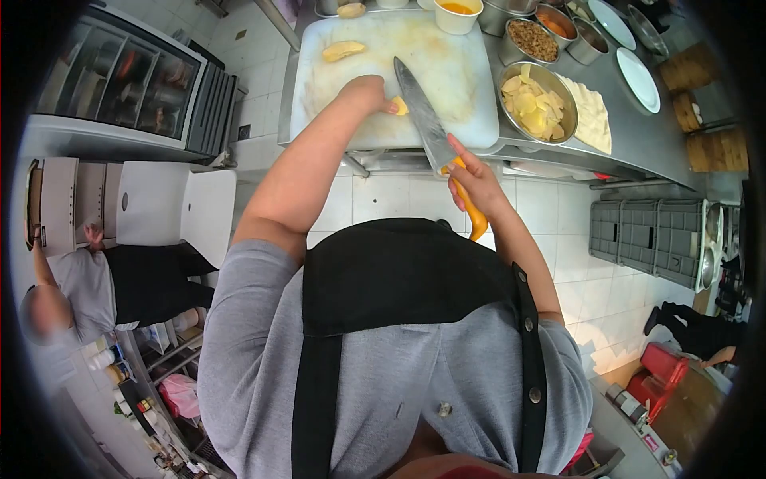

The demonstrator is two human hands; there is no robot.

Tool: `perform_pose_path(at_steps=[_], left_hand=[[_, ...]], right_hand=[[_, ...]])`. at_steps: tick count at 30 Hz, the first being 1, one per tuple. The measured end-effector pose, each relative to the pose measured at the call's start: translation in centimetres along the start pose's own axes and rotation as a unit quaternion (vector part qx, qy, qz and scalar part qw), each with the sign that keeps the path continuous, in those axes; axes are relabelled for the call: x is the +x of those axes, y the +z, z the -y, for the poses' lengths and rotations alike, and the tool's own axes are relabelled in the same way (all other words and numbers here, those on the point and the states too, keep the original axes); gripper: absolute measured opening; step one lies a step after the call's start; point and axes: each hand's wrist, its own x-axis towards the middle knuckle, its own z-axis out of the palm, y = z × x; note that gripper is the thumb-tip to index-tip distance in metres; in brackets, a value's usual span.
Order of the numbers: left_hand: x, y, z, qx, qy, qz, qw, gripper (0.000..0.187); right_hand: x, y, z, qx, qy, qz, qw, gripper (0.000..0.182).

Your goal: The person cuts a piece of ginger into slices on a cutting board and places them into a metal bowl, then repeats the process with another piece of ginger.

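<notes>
On the white cutting board (455, 100), my left hand (369, 94) has its fingers closed on a small yellow piece (400, 105). My right hand (477, 180) grips the yellow handle of a large knife (423, 108), whose blade points away over the board, just right of the piece. Farther up the board lies a peeled yellowish piece (344, 51), with a second one (351, 10) near the far edge. A metal bowl (504, 108) to the right of the board holds many pale yellow slices (535, 105).
A bowl of orange liquid (457, 8), a container of brown crumbs (533, 40), a folded white cloth (588, 116) and white plates (638, 80) stand around the board. One person (88, 287) is at the far left; another's dark-clothed legs (690, 329) show at right.
</notes>
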Motion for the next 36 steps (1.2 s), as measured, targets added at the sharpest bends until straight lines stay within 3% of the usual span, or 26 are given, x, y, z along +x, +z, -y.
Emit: perform_pose_path(at_steps=[7, 10, 13, 28, 34, 36], left_hand=[[0.0, -0.4, -0.6, 0.018, -0.021, 0.022, 0.999, 0.064], [0.0, -0.1, -0.3, 0.007, 0.006, -0.011, 1.0, 0.052], [0.3, 0.1, -0.2, -0.001, 0.003, -0.015, 1.0, 0.051], [0.2, 0.6, 0.4, 0.004, 0.002, -0.035, 0.999, 0.054], [0.2, 1.5, 1.0, -0.002, 0.018, -0.097, 0.995, 0.052], [0.2, 0.7, 0.7, -0.012, 0.001, -0.051, 0.999, 0.053]], right_hand=[[0.3, -0.4, 0.2, 0.001, -0.008, 0.016, 1.0, 0.059], [0.3, -0.3, 0.4, -0.008, -0.002, 0.016, 1.0, 0.059], [0.5, -0.4, 0.3, -0.012, 0.001, 0.022, 1.0, 0.06], [1.3, 1.1, 1.1, -0.066, 0.016, 0.019, 0.997, 0.061], [-0.7, 0.7, 1.2, -0.087, 0.019, 0.005, 0.996, 0.061], [-0.9, 0.0, 1.0, -0.075, 0.015, -0.007, 0.997, 0.06]])
